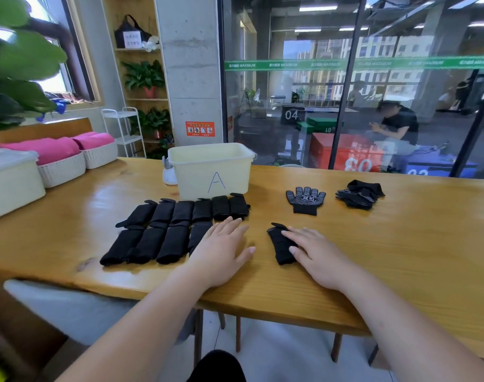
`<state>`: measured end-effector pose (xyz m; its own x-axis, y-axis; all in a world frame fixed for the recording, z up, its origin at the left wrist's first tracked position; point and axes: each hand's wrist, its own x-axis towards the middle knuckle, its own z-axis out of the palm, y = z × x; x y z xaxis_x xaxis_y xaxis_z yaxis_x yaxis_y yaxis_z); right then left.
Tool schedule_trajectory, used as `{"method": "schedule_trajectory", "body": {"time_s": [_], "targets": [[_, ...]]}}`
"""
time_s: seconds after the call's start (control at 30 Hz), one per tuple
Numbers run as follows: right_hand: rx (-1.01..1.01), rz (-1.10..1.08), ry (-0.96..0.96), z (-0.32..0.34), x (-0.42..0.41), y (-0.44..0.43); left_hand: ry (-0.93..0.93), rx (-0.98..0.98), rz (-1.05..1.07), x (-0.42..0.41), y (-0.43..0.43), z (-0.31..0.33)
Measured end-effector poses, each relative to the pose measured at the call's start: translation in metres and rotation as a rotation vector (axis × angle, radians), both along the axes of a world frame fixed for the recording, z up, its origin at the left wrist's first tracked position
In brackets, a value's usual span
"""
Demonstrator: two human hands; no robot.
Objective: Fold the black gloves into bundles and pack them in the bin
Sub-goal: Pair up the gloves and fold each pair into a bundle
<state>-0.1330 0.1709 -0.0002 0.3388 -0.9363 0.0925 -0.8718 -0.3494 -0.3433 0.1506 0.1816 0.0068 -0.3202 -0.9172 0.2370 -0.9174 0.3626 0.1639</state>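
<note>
Several folded black glove bundles lie in two rows on the wooden table, in front of a cream bin marked "A". My left hand lies flat with straight fingers, its fingertips by the right end of the rows. My right hand rests flat on the table, its fingers lying over one folded glove bundle. Farther back a single black glove lies spread flat, palm dots up. To its right sits a loose pile of black gloves.
White baskets with pink cloth and a lidded cream box stand at the table's left. A small white object sits beside the bin. A glass wall runs behind the table, and a grey chair stands below its front edge.
</note>
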Motion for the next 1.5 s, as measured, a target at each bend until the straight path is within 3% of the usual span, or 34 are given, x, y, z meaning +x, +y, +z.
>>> {"method": "schedule_trajectory", "body": {"time_s": [0.4, 0.83, 1.3, 1.5], "targets": [[-0.033, 0.064, 0.033, -0.001, 0.081, -0.01, -0.046, -0.074, 0.25, 0.065, 0.009, -0.015], [-0.122, 0.06, 0.059, -0.009, 0.142, -0.026, -0.038, -0.12, 0.276, 0.066, 0.008, -0.028], [-0.173, 0.061, -0.086, -0.01, 0.138, -0.016, 0.001, -0.188, 0.314, 0.065, 0.016, -0.026], [-0.155, 0.039, -0.063, -0.008, 0.114, -0.012, -0.021, -0.233, 0.229, 0.058, 0.018, -0.017]]}}
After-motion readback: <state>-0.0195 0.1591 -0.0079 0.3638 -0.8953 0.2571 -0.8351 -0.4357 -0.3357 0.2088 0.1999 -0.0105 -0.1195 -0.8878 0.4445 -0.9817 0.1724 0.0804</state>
